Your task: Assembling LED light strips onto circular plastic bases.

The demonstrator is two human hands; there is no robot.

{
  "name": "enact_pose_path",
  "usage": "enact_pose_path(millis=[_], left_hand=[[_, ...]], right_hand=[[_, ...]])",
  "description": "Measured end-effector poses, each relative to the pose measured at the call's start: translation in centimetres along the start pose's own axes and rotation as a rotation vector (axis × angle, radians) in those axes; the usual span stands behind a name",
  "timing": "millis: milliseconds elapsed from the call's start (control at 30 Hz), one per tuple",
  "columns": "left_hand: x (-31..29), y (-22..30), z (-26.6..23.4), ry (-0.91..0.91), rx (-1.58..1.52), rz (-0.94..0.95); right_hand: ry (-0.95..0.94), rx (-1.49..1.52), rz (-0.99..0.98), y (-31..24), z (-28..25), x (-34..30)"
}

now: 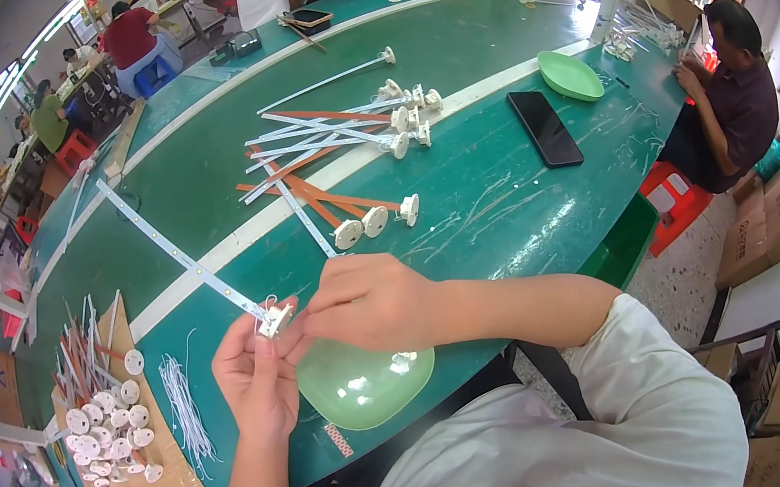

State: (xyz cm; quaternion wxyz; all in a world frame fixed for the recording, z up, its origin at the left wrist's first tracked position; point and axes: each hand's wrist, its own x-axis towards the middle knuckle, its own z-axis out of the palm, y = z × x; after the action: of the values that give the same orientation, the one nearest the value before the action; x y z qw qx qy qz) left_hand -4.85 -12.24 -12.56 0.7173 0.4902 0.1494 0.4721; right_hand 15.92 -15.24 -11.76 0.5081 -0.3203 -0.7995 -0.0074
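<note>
Here, white fitting point(274, 321) in left hand point(256, 379)

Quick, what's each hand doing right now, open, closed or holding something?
Left hand: closed, holding the white cap on the LED strip.
Right hand: fingers bent beside the cap; grip cannot be told.

White short-sleeved shirt point(554, 443), loose and creased, bare hands point(367, 294)

Black phone point(545, 127) on surface, upper right of center. Seated person point(742, 113), red stool point(679, 210), cardboard boxes point(769, 218) far right. Blue stool point(154, 75) upper left.
</note>
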Motion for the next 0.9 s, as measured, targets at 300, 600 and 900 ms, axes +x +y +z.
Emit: enact_pose_path(millis=[300,600,900], left_hand=[[-0.2,-0.3,-0.5,0.019,0.016,0.000],[0.3,0.1,0.0,0.020,-0.021,-0.079],[0.1,0.4,0.1,0.037,-0.011,-0.101]], right_hand=[[-0.064,-0.148,-0.077,0.0,0.0,0.3],[0.036,0.011,0.108,-0.2,0.1,0.4],[-0.097,0.214,0.400,-0.6,-0.7,0.7]])
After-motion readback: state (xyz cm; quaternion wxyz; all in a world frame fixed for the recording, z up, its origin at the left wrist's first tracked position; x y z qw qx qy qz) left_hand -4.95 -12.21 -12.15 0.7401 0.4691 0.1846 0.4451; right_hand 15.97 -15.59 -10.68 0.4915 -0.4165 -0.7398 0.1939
